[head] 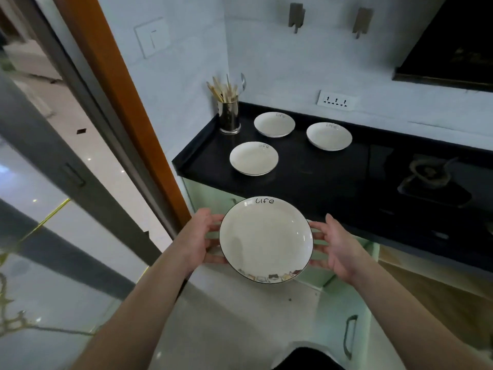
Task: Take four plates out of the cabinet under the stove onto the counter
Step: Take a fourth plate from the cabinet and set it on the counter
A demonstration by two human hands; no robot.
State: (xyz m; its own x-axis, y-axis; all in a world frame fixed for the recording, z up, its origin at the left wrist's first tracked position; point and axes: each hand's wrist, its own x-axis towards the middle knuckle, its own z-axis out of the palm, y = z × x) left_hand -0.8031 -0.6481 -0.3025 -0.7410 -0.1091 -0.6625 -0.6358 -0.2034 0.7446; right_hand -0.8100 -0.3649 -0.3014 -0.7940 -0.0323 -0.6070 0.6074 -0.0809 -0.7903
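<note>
both hands [198,237] [337,245] hold the plate [265,240] by its sides.

Fourth white plate [266,239] level, held below three on counter [306,166]

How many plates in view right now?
4. Three sit on the black counter: one front left, one back by the utensil cup, one back right. The fourth is held between both hands, in front of the counter.
</note>
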